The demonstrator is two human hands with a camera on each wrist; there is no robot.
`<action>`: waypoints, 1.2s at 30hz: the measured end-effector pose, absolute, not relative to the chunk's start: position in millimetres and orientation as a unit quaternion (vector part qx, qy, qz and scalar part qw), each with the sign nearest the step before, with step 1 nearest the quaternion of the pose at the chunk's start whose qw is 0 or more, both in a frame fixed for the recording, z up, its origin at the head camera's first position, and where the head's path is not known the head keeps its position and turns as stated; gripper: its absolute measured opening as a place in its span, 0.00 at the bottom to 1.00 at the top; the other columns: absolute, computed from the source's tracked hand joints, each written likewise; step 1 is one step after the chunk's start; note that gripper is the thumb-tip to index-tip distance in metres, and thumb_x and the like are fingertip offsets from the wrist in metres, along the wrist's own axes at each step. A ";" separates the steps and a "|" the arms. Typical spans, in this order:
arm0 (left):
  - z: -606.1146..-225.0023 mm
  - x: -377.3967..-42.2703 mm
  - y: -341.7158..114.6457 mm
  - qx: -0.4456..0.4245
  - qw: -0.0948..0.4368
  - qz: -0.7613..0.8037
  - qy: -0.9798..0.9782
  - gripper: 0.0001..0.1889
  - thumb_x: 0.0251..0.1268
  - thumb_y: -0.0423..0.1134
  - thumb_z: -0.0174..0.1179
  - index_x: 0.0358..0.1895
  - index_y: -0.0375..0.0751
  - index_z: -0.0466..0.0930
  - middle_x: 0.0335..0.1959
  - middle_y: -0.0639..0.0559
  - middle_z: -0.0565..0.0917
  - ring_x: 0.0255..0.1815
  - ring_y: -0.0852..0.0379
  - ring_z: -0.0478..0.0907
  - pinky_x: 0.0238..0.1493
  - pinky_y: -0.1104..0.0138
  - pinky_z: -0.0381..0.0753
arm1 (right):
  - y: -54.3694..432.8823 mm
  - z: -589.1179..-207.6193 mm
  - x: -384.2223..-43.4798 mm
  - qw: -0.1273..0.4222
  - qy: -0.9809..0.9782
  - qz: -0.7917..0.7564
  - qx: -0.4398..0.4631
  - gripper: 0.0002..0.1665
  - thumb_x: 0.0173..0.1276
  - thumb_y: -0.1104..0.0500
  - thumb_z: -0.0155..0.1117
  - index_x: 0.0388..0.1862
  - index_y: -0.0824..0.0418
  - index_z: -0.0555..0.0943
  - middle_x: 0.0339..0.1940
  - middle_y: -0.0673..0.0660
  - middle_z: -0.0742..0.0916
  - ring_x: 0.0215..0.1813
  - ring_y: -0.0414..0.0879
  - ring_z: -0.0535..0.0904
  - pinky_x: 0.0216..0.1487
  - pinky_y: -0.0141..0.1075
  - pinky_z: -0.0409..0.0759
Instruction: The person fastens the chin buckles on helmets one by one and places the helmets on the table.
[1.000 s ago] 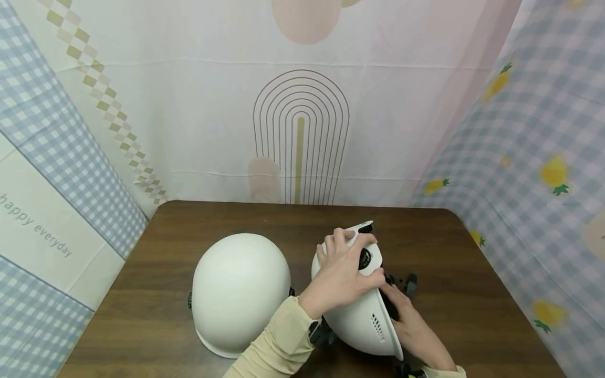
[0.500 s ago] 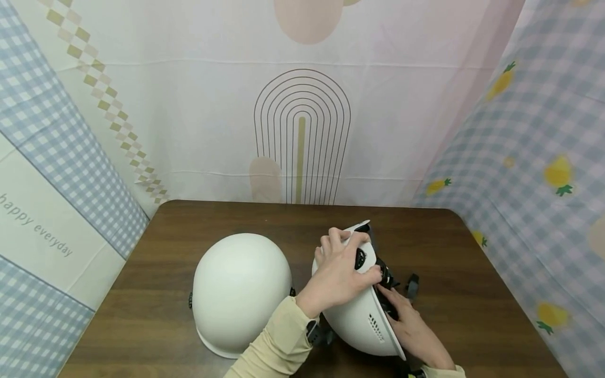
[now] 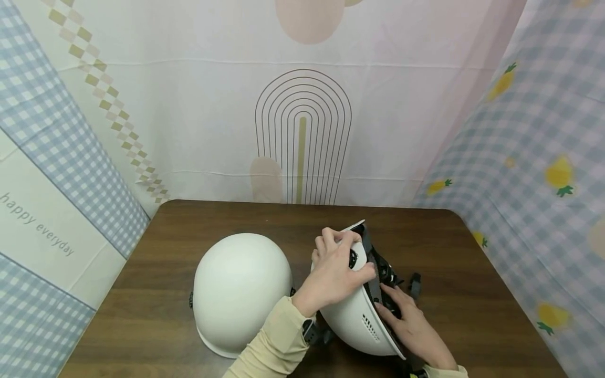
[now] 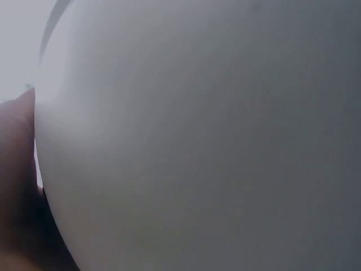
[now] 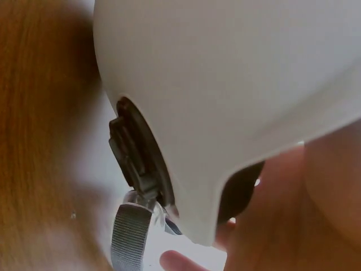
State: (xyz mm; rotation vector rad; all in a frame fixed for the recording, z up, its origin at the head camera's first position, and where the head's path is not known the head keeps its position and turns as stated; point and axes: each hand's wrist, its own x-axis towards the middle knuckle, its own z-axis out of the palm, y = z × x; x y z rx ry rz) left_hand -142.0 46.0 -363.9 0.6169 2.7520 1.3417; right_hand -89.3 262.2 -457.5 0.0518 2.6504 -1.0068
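Note:
A white hard-shell helmet [image 3: 350, 325] lies tipped on its side, its black-lined opening facing right. My left hand [image 3: 331, 275] grips its upper edge by a black round fitting [image 3: 353, 258], with the thumb over the rim. At the opening, my right hand [image 3: 416, 336] reaches in, index finger and thumb extended and apart against the black lining [image 3: 389, 302]. The shell [image 4: 197, 141] fills most of the left wrist view. In the right wrist view, a black side fitting [image 5: 138, 152] and a grey ribbed strap [image 5: 131, 237] show, while the shell partly hides the right fingers.
A second white helmet [image 3: 242, 294] sits dome up to the left, close to my left sleeve [image 3: 269, 338]. A black strap piece [image 3: 415, 285] lies right of the held helmet. The brown wooden table [image 3: 472, 294] meets patterned cloth [image 3: 212, 126] at its back edge.
The held helmet's upper part has turned left, showing more of the black lining. My left hand has shifted slightly left with it; my right hand's fingers stay at the opening.

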 end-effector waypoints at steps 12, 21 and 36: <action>-369.2 -144.4 38.0 0.174 0.028 0.454 0.873 0.21 0.56 0.54 0.54 0.53 0.55 0.66 0.52 0.49 0.58 0.53 0.49 0.55 0.47 0.55 0.61 | 266.7 -446.7 -91.0 0.152 0.931 -0.331 0.035 0.47 0.70 0.29 0.45 0.77 0.57 0.59 0.76 0.74 0.53 0.74 0.73 0.45 0.60 0.74 0.52; -371.1 -145.4 32.9 0.162 0.026 0.453 0.876 0.19 0.54 0.52 0.53 0.50 0.55 0.65 0.49 0.51 0.57 0.53 0.50 0.55 0.45 0.55 0.62 | 266.6 -444.2 -92.7 0.117 0.936 -0.332 0.018 0.44 0.72 0.32 0.47 0.75 0.61 0.62 0.75 0.73 0.58 0.76 0.69 0.44 0.60 0.75 0.44; -376.2 -142.5 25.8 0.132 0.048 0.443 0.885 0.16 0.52 0.48 0.53 0.42 0.49 0.63 0.45 0.50 0.56 0.48 0.50 0.56 0.42 0.57 0.60 | 275.9 -429.9 -93.0 0.091 0.941 -0.327 0.012 0.43 0.73 0.34 0.48 0.73 0.63 0.64 0.74 0.74 0.57 0.75 0.72 0.42 0.57 0.77 0.43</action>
